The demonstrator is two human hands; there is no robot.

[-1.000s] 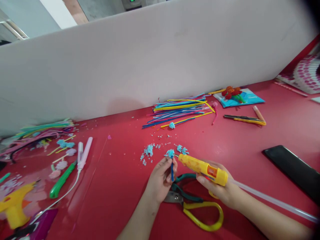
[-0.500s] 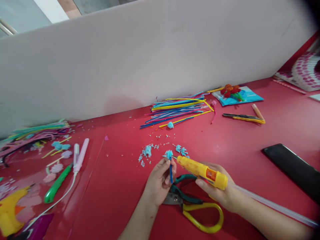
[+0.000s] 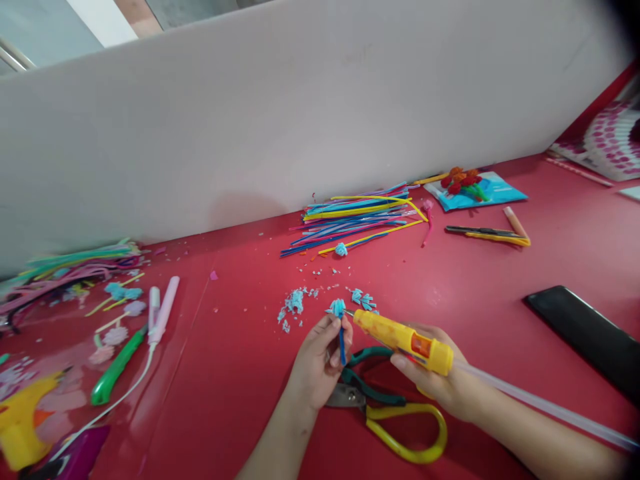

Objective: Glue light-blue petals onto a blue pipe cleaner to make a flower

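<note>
Barely anything shifted since half second ago: both hands hold same pose, view steady. Left hand (image 3: 320, 363) pinches short dark blue stem topped with fluffy light blue tuft (image 3: 340, 320), stem upright, tuft uppermost. Right hand (image 3: 440, 380) wrapped round yellow plastic glue gun (image 3: 403, 339); long axis slants up-left, nozzle tip touching tuft, clear glue stick (image 3: 550, 408) trailing lower right. Beneath hands, yellow-and-green-handled scissors (image 3: 395, 420) on red tabletop (image 3: 240, 373). Farther back, bundle of coloured pipe cleaners (image 3: 357, 217) beside white partition (image 3: 300, 113).
</note>
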